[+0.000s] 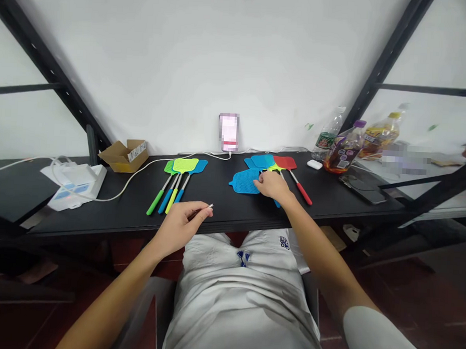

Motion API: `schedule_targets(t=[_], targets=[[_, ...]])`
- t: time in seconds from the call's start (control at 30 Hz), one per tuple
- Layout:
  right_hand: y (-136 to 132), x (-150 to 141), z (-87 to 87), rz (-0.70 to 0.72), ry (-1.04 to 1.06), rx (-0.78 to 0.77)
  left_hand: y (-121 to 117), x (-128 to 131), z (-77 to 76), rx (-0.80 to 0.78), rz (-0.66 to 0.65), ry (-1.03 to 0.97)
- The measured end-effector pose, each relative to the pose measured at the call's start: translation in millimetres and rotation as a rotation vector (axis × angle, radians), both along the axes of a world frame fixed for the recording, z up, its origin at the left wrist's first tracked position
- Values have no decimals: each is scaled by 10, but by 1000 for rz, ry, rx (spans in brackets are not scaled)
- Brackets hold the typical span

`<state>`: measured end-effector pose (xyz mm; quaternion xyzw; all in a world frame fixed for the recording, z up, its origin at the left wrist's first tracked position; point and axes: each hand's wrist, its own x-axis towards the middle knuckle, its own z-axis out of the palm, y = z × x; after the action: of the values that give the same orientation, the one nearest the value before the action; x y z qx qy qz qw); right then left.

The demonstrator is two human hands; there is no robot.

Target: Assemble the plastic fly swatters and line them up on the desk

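Observation:
My right hand is closed in a pinch on the right end of a blue fly swatter head, whose narrow tab points left. Nearer to me, my left hand grips a thin rod; its silvery tip sticks out past the thumb, and the rest is hidden by the fingers. Left of centre lie several fly swatters with green, blue and yellow handles. Behind my right hand is another group, with blue heads and a red fly swatter showing. My right hand partly covers that group.
A phone leans on the wall, its white cable running left. At left are an open cardboard box and a white device. Bottles, a white case and a dark phone are at right.

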<state>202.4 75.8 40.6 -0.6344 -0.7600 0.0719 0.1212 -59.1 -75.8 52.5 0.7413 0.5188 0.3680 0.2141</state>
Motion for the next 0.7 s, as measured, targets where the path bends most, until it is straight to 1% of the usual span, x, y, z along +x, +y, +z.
schedule_targets(t=[0.13,0.27,0.37,0.43,0.5,0.57,0.63,0.7], targets=[[-31,-65,-67,-58,-47,17,2,13,-8,-1,0,0],[-69,-114,-102,-79,-62,46,8,17,-7,-4,-3,-5],[-101,-119,-69,-74,-63,68,-1,27,16,-1,0,-23],[-147,-119,-16,-38,-34,113,-20,35,34,3,20,-49],[-231,-134,51,78,56,144,-47,41,48,-3,41,-126],[-355,-173,115,301,194,103,-83,47,63,-37,41,-273],[-510,-242,162,597,314,-41,-127,57,91,-87,-5,-477],[-675,-339,181,878,357,-231,-177,72,140,-133,-80,-690]])
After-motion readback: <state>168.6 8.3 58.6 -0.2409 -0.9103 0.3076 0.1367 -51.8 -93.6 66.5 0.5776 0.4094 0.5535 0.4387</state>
